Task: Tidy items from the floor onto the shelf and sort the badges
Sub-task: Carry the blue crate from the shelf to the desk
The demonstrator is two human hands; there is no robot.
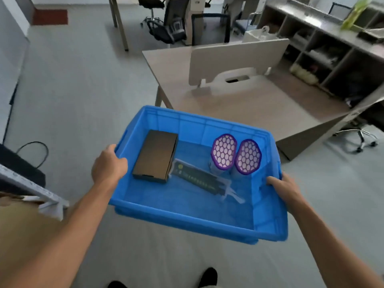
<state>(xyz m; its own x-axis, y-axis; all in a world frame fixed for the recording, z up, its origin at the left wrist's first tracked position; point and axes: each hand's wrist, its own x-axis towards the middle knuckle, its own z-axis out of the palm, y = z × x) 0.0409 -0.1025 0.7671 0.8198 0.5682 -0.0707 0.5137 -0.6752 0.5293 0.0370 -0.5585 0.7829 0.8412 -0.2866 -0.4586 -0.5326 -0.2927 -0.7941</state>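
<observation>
Above a grey office floor [72, 90], a person carries a blue plastic crate [187, 223] at waist height, the left hand [109, 165] gripping its left rim and the right hand [284, 190] clasping the right rim. Inside lie a black box [155, 155], a bagged dark device [201, 179] beside it, and two purple honeycomb-topped filters [235, 153] near the far wall. A bare desk [259, 104] stands just beyond.
</observation>
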